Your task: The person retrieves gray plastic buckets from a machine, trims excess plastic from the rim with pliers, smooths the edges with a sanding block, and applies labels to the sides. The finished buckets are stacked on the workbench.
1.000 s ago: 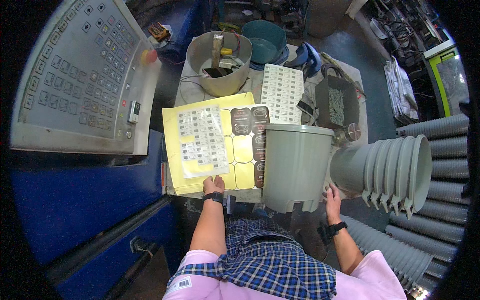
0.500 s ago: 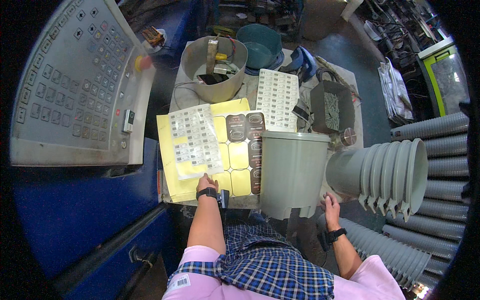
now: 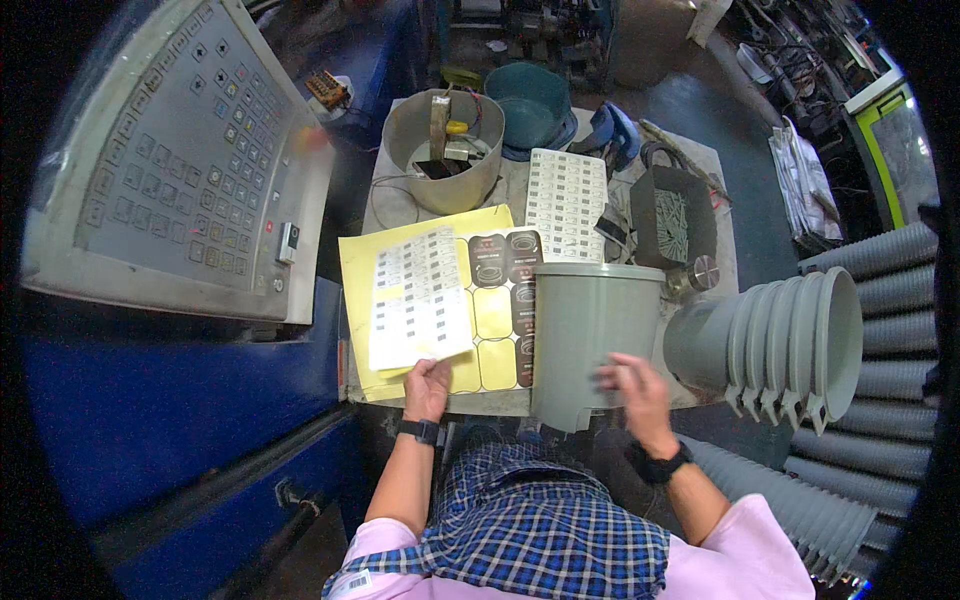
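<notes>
Between the fingers and thumb of my left hand (image 3: 428, 388) is the lower edge of a white sticker sheet (image 3: 415, 320) printed with rows of small labels. The sheet is tilted up over a yellow backing sheet (image 3: 495, 365), part of which still carries dark brown rounded stickers (image 3: 523, 300). In front of the grey-green plastic bucket (image 3: 590, 320), which stands upside down, hangs my right hand (image 3: 638, 395). Its fingers are bent and smeared by motion, and I cannot tell whether they touch the bucket.
Nested grey buckets (image 3: 790, 350) lie sideways at the right, with further bucket stacks (image 3: 880, 290) beyond. Toward the back are a tub with tools (image 3: 410, 135), a green bucket (image 3: 530, 100), another label sheet (image 3: 565, 200) and a bin of rods (image 3: 650, 215). A control panel (image 3: 190, 180) rises at the left.
My left hand has raised the near edge of the sticker sheet, which now tilts. The right hand has moved up and left, from beside the bucket to in front of it.
</notes>
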`<action>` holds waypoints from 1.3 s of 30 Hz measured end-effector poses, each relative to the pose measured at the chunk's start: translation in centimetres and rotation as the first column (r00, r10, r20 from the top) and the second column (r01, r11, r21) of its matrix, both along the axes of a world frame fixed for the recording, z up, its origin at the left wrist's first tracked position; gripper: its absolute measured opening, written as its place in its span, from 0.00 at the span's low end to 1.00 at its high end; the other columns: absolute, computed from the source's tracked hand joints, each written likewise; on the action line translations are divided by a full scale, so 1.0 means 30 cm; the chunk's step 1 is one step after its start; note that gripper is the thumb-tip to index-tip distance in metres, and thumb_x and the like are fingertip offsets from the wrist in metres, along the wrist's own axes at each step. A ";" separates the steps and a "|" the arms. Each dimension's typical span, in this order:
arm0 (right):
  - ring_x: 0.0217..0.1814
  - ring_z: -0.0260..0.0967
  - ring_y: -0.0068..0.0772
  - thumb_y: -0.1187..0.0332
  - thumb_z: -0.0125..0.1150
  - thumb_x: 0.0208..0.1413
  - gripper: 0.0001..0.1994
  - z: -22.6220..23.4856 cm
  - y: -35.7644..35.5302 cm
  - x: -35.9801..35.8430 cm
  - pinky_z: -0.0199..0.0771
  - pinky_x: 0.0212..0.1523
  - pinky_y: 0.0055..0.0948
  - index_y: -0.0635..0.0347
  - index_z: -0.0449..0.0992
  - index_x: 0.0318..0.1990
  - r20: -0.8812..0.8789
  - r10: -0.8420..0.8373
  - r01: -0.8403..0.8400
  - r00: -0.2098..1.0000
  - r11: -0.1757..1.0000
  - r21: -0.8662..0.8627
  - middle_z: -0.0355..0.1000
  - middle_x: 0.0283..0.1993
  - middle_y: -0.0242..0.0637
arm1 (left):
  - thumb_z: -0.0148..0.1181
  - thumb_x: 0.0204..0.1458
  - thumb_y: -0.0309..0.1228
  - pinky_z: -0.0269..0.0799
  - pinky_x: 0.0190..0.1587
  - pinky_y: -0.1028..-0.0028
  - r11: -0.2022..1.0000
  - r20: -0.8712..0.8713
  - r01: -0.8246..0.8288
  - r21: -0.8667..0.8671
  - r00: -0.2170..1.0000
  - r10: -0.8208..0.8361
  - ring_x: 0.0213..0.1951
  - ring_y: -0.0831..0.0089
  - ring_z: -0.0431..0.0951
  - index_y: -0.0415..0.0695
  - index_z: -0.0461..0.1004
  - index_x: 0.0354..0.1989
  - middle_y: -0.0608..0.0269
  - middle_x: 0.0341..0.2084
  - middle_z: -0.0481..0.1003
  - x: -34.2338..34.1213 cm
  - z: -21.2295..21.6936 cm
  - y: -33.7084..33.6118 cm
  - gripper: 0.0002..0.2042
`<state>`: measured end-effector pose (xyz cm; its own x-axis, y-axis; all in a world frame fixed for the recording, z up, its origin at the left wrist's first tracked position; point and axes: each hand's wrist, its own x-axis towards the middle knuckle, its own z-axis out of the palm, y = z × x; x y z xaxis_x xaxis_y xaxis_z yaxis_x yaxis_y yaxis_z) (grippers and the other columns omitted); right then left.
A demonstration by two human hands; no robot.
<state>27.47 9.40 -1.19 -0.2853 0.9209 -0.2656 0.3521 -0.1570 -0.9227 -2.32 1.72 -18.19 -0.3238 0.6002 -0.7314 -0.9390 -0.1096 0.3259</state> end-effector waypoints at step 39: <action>0.28 0.72 0.28 0.68 0.53 0.56 0.11 -0.047 -0.011 -0.133 0.74 0.28 0.25 0.69 0.68 0.41 -0.442 -0.269 -0.019 0.856 0.838 -0.545 0.73 0.33 0.43 | 0.51 0.54 0.20 0.74 0.46 0.68 0.935 -0.563 0.353 0.034 0.780 -0.274 0.45 0.65 0.73 0.35 0.63 0.51 0.56 0.44 0.70 0.254 0.368 -0.187 0.15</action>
<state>23.49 9.07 -2.59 -0.3987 0.7221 -0.5653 -0.1727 -0.6645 -0.7271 5.30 -3.88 -7.15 -0.4188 0.8147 -0.4011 -0.6024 0.0813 0.7941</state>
